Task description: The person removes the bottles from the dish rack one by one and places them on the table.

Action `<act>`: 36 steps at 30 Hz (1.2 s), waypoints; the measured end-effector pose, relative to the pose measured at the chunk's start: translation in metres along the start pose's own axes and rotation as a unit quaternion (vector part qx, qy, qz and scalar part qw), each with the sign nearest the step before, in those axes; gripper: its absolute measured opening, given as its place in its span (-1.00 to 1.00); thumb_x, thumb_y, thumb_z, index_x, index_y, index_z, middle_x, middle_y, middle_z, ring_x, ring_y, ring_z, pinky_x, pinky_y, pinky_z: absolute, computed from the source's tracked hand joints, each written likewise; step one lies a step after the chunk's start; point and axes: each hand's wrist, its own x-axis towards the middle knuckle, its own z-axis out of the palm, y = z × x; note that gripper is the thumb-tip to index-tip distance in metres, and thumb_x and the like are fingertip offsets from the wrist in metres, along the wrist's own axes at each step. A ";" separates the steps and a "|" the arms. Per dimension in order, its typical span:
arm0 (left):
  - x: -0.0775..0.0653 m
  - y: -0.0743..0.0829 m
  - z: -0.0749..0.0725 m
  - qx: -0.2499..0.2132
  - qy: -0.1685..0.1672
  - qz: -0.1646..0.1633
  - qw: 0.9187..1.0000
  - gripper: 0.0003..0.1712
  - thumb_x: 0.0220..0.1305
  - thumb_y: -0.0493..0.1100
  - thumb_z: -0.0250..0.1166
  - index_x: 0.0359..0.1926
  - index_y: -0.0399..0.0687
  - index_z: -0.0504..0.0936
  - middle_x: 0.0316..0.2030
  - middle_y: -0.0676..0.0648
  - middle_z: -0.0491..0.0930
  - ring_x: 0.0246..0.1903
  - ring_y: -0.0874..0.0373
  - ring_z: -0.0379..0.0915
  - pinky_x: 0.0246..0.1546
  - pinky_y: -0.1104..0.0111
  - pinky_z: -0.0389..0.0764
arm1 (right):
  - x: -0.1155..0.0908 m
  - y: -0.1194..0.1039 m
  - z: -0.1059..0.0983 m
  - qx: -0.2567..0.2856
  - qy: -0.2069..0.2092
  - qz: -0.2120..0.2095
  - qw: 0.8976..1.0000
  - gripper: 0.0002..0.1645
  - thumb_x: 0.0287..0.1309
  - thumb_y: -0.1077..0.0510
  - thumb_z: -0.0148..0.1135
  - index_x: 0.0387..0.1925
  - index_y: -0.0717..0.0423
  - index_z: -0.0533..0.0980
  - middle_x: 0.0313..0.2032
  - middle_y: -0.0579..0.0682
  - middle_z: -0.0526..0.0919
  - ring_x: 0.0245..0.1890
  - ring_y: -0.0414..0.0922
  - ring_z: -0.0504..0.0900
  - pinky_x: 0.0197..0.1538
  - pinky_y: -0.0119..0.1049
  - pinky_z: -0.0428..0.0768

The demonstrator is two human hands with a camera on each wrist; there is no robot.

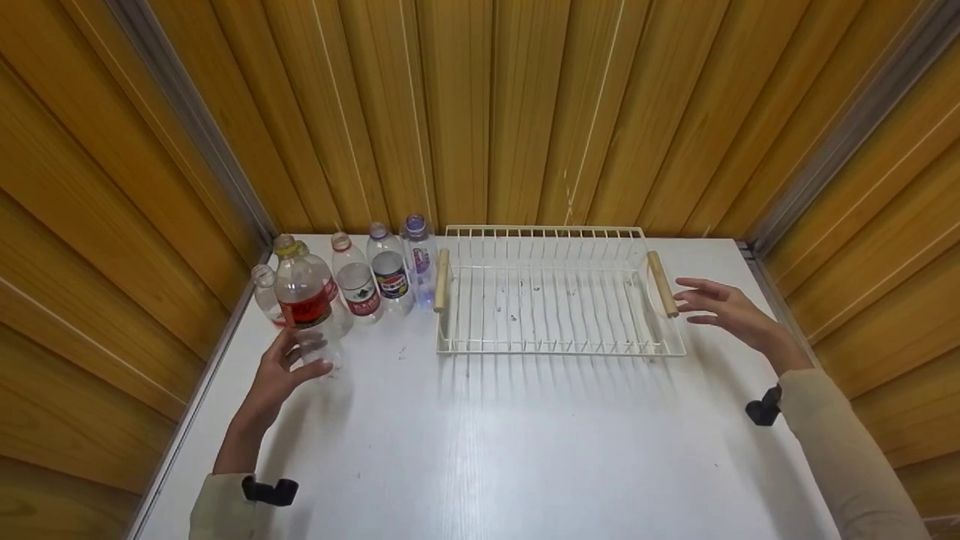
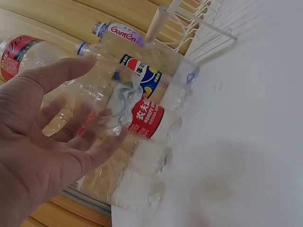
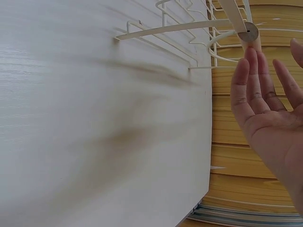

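My left hand point(image 1: 274, 382) curls its thumb and fingers round the lower part of a big clear plastic bottle point(image 1: 304, 304) with a red label and a yellow neck ring. In the left wrist view the base of this bottle appears raised off the table. Behind it stand a red-labelled water bottle point(image 1: 360, 292), a blue-labelled bottle point(image 1: 391, 279) and a purple-necked bottle point(image 1: 420, 262). My right hand point(image 1: 731, 315) has its fingers extended at the right wooden handle point(image 1: 662, 283) of a white wire rack point(image 1: 559, 352); in the right wrist view the fingertips appear at the handle's end.
Another clear bottle point(image 1: 264, 289) stands at the table's left edge, partly behind the held one. The rack sits at the back of the white table point(image 1: 510, 450), close to the wood-panelled wall point(image 1: 517, 112). A second wooden handle point(image 1: 442, 281) is beside the purple-necked bottle.
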 end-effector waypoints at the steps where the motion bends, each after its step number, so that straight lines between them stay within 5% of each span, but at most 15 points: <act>1: -0.001 -0.002 -0.002 0.002 0.004 -0.002 1.000 0.09 0.21 -0.18 0.49 0.60 0.14 0.03 0.52 -0.13 0.23 0.51 -0.11 0.14 0.45 -0.04 0.34 | 0.000 0.000 0.000 0.000 0.000 0.001 1.000 -0.31 0.53 -0.07 0.05 0.53 0.07 0.20 0.15 -0.24 0.56 0.07 -0.31 0.67 0.13 -0.42 0.63; 7: -0.004 -0.019 -0.018 0.018 0.022 -0.015 0.999 0.16 0.20 -0.18 0.51 0.63 0.16 -0.03 0.56 -0.14 0.17 0.51 -0.13 0.15 0.17 0.58 0.51 | 0.000 0.001 0.000 0.002 -0.004 0.000 1.000 -0.33 0.54 -0.04 0.05 0.53 0.05 0.21 0.15 -0.23 0.56 0.06 -0.32 0.67 0.12 -0.43 0.63; 17: -0.003 -0.046 -0.038 0.029 0.062 -0.027 0.997 0.20 0.18 -0.28 0.50 0.64 0.02 -0.10 0.58 -0.23 0.08 0.54 -0.22 0.06 0.50 -0.06 0.20 | -0.002 0.004 -0.001 0.002 -0.008 -0.003 1.000 -0.28 0.53 -0.03 0.06 0.53 0.19 0.17 0.13 -0.28 0.56 0.05 -0.35 0.68 0.10 -0.44 0.63; 29: 0.002 -0.069 -0.052 0.009 0.167 -0.067 0.984 0.19 0.15 -0.44 0.43 0.63 -0.06 -0.10 0.56 -0.28 0.08 0.51 -0.19 0.07 0.49 -0.03 0.25 | -0.002 0.005 0.000 -0.001 -0.016 0.003 1.000 -0.24 0.52 -0.01 0.08 0.53 0.29 0.13 0.11 -0.28 0.58 0.16 -0.22 0.67 0.11 -0.45 0.62; 36: 0.014 -0.080 -0.062 -0.006 0.185 -0.082 0.979 0.22 0.14 -0.46 0.43 0.64 -0.08 -0.16 0.62 -0.27 -0.08 0.59 -0.24 -0.10 0.55 -0.08 0.08 | -0.004 0.006 0.000 -0.011 -0.021 0.005 1.000 -0.24 0.53 -0.01 0.07 0.54 0.27 0.13 0.12 -0.28 0.57 0.08 -0.35 0.66 0.12 -0.43 0.63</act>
